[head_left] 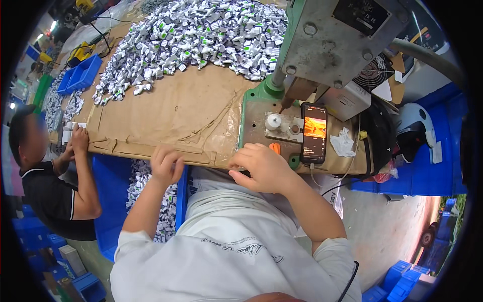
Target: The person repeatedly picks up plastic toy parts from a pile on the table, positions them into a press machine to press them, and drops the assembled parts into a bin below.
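My left hand (pixel 167 165) hovers at the table's front edge, over the rim of a blue crate. Its fingers are loosely bent and apart, with nothing visible in them. My right hand (pixel 261 167) is at the front edge, just before the green press base (pixel 249 118). Thumb and fingers stand apart there, and I see nothing between them. On the base, a round white piece (pixel 273 121) sits on a metal fixture (pixel 286 132) below the press's tip (pixel 283 108). An orange object (pixel 274 147) lies just beyond my right hand.
A large heap of small white-and-green plastic parts (pixel 201 38) covers the far table. The blue crate (pixel 113 201) below holds similar parts. A lit phone (pixel 314 132) and crumpled tissue (pixel 343 143) are right of the fixture. Another person (pixel 55 196) works at left.
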The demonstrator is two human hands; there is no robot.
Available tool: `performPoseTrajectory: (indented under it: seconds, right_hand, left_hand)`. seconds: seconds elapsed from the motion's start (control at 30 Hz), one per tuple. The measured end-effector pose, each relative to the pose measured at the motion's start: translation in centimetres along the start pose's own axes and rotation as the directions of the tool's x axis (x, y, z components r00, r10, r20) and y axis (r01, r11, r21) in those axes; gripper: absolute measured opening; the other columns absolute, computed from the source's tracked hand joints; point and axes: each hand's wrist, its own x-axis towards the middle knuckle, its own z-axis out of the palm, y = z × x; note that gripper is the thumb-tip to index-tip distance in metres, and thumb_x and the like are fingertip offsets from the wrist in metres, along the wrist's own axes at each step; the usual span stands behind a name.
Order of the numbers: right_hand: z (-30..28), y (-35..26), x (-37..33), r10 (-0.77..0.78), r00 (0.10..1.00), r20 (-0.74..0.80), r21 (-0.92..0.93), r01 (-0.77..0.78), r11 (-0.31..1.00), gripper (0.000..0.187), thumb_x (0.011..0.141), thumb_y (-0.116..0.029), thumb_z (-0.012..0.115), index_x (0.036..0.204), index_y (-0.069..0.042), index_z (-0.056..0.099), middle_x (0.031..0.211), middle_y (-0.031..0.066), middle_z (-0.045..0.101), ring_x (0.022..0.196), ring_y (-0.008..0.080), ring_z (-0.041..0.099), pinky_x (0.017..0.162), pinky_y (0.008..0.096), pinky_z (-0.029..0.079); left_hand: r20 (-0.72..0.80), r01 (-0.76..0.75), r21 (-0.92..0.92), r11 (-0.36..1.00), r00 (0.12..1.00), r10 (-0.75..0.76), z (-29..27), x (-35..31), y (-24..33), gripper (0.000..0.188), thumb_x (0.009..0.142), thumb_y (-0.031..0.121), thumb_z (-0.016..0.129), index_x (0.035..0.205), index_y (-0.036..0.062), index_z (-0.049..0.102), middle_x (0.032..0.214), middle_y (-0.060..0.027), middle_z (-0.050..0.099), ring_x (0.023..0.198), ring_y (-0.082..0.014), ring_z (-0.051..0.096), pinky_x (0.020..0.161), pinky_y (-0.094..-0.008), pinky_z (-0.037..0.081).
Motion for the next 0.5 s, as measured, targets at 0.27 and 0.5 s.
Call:
performPoseTrajectory:
  seconds: [0.27, 0.5]
  right_hand:
    - [0.1, 0.2, 0.0, 0.089, 0.996, 0.006, -0.049, -0.089, 0.995, 0.017, 0.087, -0.024, 0.065, 0.091, -0.008, 0.067, 0.085, 0.0067, 0.065, 0.086, 0.0266, 0.060, 0.083, 0.0384, 0.047]
    - [0.3, 0.5, 0.0, 0.114, 0.991, -0.069, -0.090, -0.120, 0.989, 0.016, 0.087, -0.023, 0.065, 0.089, -0.007, 0.066, 0.086, 0.0069, 0.065, 0.087, 0.0267, 0.061, 0.083, 0.0388, 0.048]
  left_hand:
    - [0.381, 0.709, -0.247, 0.660, 0.697, -0.607, 16.2, 19.0, -4.1, 0.039, 0.093, 0.035, 0.061, 0.079, -0.0013, 0.067, 0.068, -0.0152, 0.066, 0.061, -0.0243, 0.064, 0.058, -0.0358, 0.049]
    - [0.495, 0.889, -0.238, 0.391, 0.457, -0.739, 21.2, 22.6, -7.2, 0.042, 0.088, 0.035, 0.066, 0.067, -0.0008, 0.067, 0.057, -0.0077, 0.061, 0.046, -0.0182, 0.056, 0.042, -0.0332, 0.041]
